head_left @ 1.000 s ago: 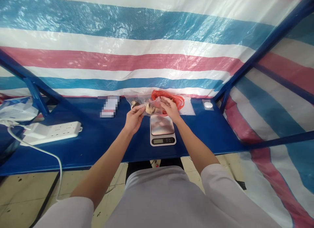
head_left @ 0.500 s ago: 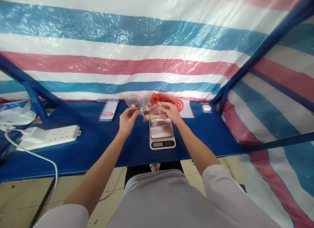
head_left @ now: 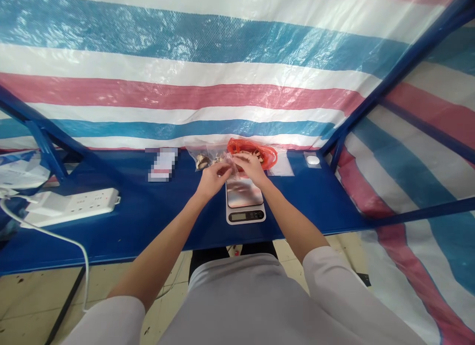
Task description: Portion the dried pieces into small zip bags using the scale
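Note:
My left hand (head_left: 215, 178) and my right hand (head_left: 251, 168) are close together above the back edge of a white digital scale (head_left: 245, 194). Both have their fingers closed on a clear plastic bag (head_left: 233, 170), whose contents are mostly hidden by the hands. Just behind my right hand is an open red plastic bag (head_left: 272, 158) with brown and pale dried slices in it, which look like mushrooms. Left of the hands, other clear bags (head_left: 202, 161) hold similar pieces.
A white power strip (head_left: 92, 200) with a cable lies on the blue table (head_left: 148, 211) at left. Nearby is a blurred-out flat box (head_left: 163, 164). To the right are flat clear bags (head_left: 284, 164) and a small round white item (head_left: 312, 160). Striped sheeting hangs behind.
My left hand has moved right, up to my right hand, and closed on the bag. My right hand has shifted slightly left. More of the red bag's contents show.

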### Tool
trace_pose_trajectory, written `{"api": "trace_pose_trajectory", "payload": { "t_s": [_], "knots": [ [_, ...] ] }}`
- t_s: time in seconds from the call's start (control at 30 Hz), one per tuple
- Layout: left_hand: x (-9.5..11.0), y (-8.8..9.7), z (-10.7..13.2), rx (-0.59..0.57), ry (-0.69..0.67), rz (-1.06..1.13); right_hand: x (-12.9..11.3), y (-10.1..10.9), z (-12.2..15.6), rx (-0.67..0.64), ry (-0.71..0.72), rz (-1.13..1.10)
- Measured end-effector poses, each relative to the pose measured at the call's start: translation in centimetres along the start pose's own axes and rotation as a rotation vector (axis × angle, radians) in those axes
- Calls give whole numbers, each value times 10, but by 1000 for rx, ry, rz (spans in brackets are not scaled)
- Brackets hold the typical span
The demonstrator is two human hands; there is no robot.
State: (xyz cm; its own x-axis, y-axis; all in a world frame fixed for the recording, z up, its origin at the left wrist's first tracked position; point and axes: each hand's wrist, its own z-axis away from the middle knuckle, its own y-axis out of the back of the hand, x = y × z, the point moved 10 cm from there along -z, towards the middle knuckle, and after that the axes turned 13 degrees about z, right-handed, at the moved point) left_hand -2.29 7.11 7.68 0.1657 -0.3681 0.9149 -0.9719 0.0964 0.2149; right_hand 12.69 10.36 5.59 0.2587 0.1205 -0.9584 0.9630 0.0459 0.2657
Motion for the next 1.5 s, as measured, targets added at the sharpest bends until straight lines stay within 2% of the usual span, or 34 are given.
{"api": "trace_pose_trajectory", "payload": {
  "t_s": [0.17, 0.37, 0.6, 0.73, 0.97, 1.2, 1.37, 1.5],
  "knots": [
    [-22, 1, -7, 44, 144, 138, 9, -1, 10, -45, -124, -148],
    [-35, -6, -14, 76, 280, 368, 6, 7, 7, -34, -27, -88],
    [-45, -12, -21, 120, 419, 466, 10, 4, 10, -88, -87, -152],
    [-47, -13, -23, 115, 430, 486, 12, 6, 7, -93, -77, -113],
    [-41, -17, -27, 31, 435, 488, -1, 14, 4, -24, 52, 216],
    [-47, -12, -30, 66, 437, 484, -23, 12, 4, -12, 186, 514],
    [-50, -12, -31, 41, 433, 466, -21, 15, -2, 3, 190, 538],
    [-44, -11, -32, -2, 424, 429, -18, 16, -4, 10, 160, 511]
  ]
}}
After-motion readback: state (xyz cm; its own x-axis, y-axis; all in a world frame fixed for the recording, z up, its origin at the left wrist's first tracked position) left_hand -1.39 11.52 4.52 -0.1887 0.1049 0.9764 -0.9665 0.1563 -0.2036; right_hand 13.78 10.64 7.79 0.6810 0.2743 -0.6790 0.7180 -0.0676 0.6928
